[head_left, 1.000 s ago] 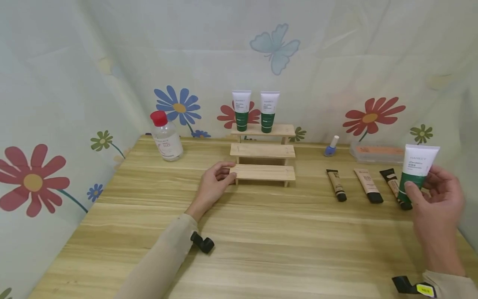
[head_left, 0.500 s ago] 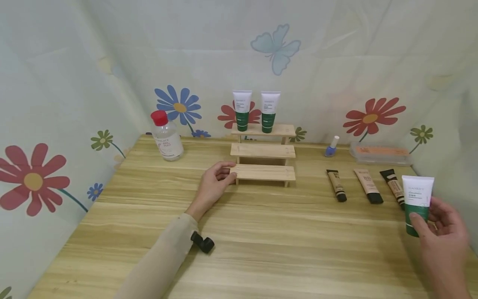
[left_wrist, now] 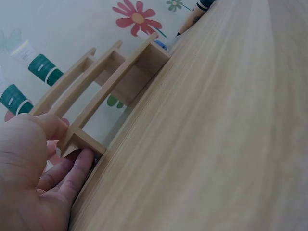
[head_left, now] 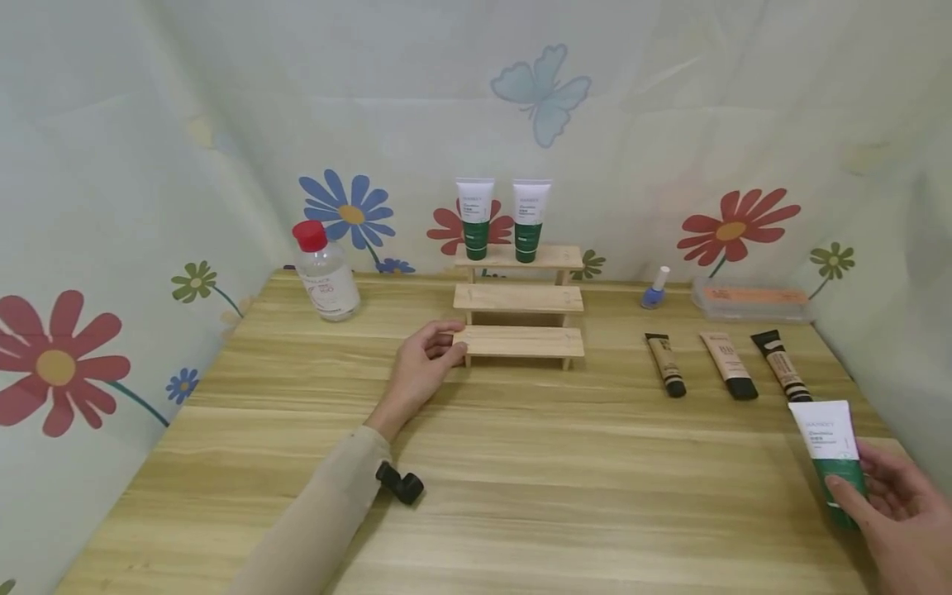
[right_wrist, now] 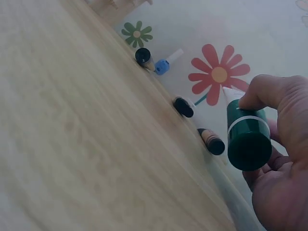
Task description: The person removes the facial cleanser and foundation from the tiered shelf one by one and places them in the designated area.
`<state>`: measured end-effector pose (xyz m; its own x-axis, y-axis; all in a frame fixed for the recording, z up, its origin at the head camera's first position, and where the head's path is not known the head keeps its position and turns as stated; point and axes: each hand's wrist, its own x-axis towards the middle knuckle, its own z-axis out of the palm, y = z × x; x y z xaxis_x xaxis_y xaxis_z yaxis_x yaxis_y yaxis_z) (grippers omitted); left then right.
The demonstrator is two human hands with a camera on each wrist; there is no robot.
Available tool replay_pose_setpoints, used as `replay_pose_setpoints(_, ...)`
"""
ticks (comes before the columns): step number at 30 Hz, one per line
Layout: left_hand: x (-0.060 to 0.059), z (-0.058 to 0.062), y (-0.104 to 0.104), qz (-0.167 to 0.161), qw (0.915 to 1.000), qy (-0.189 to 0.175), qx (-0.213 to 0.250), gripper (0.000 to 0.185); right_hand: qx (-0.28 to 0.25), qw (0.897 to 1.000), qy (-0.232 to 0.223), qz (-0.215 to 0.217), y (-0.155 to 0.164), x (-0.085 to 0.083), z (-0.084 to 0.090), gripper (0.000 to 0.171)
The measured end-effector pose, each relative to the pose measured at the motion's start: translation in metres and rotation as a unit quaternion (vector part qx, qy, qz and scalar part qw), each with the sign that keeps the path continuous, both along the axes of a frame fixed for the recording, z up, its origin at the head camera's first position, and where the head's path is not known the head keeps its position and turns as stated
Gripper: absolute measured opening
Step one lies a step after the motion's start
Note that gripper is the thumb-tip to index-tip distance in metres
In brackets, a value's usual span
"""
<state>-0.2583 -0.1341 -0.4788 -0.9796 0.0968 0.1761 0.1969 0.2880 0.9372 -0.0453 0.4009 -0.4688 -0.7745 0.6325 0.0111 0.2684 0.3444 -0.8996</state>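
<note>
- Right hand (head_left: 903, 516): thumb and fingers curled round the green cap end of a white-and-green tube (head_left: 831, 454), white crimp end pointing up and away. It sits at the near right corner of the wooden table (head_left: 565, 496), low over the top; contact with the wood can't be told. Gripping by the cap leaves the label end free.
- Wrist view confirms it: thumb across the tube (right_wrist: 245, 132), cap facing the camera.
- Left hand (head_left: 424, 372): thumb on top, fingers tucked under the left end of the lowest step of the three-step wooden rack (head_left: 518, 318). Looks like a bracing grip, probably to keep the rack from sliding.
- Rack's top step carries two matching tubes (head_left: 502, 216) standing cap-down; the two lower steps are bare.
- Three slim tubes (head_left: 727, 364) lie flat in a row right of the rack, caps towards the person.
- Behind them: blue nail polish (head_left: 654, 289) and a flat clear box (head_left: 751, 299) by the backdrop.
- Red-capped clear bottle (head_left: 321, 273) stands left of the rack, well apart.
</note>
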Motion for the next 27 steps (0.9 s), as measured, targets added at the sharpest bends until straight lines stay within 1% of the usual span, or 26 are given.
replay_pose_setpoints(2, 0.0005, 0.0004, -0.0004, 0.001, 1.0000, 0.000, 0.000, 0.031, 0.009, 1.000, -0.002, 0.015, 0.0024, 0.0025, -0.0018, 0.057)
replay_pose_setpoints(6, 0.0009, 0.0012, -0.0006, 0.001, 1.0000, -0.002, -0.001, 0.030, 0.047, 0.997, 0.031, 0.053, 0.0049, 0.0085, -0.0053, 0.064)
replay_pose_setpoints(7, 0.0011, 0.0015, -0.0005, 0.001, 1.0000, -0.003, -0.001, 0.030, 0.060, 0.996, 0.033, 0.059, 0.0048, 0.0091, -0.0062, 0.065)
replay_pose_setpoints(8, 0.0011, 0.0014, -0.0006, 0.001, 1.0000, -0.003, -0.002, 0.030, 0.077, 0.994, 0.032, 0.065, 0.0049, 0.0095, -0.0072, 0.065)
replay_pose_setpoints(10, 0.0010, 0.0012, -0.0006, 0.001, 1.0000, -0.003, -0.002, 0.031, 0.106, 0.992, 0.013, 0.070, 0.0053, 0.0090, -0.0091, 0.059)
replay_pose_setpoints(13, 0.0011, 0.0012, -0.0006, 0.000, 1.0000, -0.003, 0.000, 0.031, 0.139, 0.988, -0.030, 0.064, 0.0045, 0.0069, -0.0106, 0.044)
replay_pose_setpoints(14, 0.0012, 0.0013, -0.0005, -0.001, 1.0000, -0.003, 0.000, 0.031, 0.145, 0.987, -0.043, 0.062, 0.0043, 0.0068, -0.0109, 0.042)
replay_pose_setpoints(17, 0.0010, 0.0014, -0.0002, -0.001, 1.0000, -0.003, -0.001, 0.031, 0.158, 0.983, -0.070, 0.054, 0.0031, 0.0059, -0.0103, 0.051)
replay_pose_setpoints(20, 0.0007, 0.0014, 0.0001, -0.001, 1.0000, -0.003, -0.001, 0.031, 0.165, 0.982, -0.082, 0.049, 0.0036, 0.0061, -0.0097, 0.056)
replay_pose_setpoints(27, 0.0007, 0.0010, -0.0001, 0.002, 1.0000, -0.007, 0.002, 0.031, 0.182, 0.978, -0.097, 0.021, 0.0071, 0.0048, -0.0076, 0.057)
